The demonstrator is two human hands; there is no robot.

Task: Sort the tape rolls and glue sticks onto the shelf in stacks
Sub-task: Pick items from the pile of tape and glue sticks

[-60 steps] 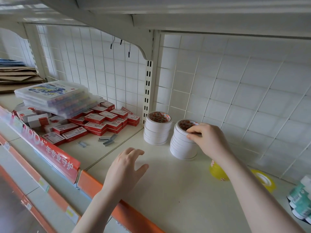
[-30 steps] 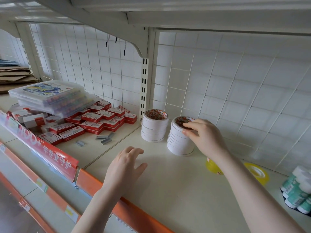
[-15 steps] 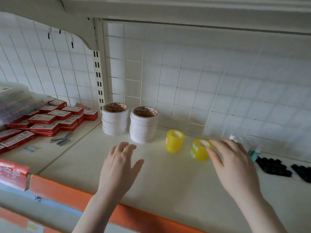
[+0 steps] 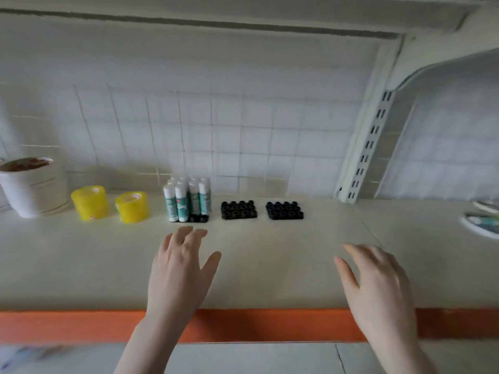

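Observation:
A stack of white tape rolls (image 4: 33,186) stands at the far left of the cream shelf (image 4: 270,255). Two yellow tape rolls (image 4: 89,201) (image 4: 132,207) sit to its right, apart from each other. A cluster of white-and-teal glue sticks (image 4: 187,198) stands upright in a black tray. Two more black trays (image 4: 239,210) (image 4: 284,211) lie to the right, holding nothing. My left hand (image 4: 181,271) hovers low over the shelf in front of the glue sticks, fingers spread, holding nothing. My right hand (image 4: 378,284) hovers at the right, fingers relaxed, also holding nothing.
An orange strip (image 4: 270,323) runs along the shelf's front edge. A white grid panel (image 4: 216,125) backs the shelf and a slotted upright (image 4: 364,152) stands at the right. Some flat packets (image 4: 483,220) lie at the far right edge.
The view has swung right, away from the red boxes and white stacks. My right hand left the white stack, passed the yellow rolls and now hovers at the right. My left hand stays open.

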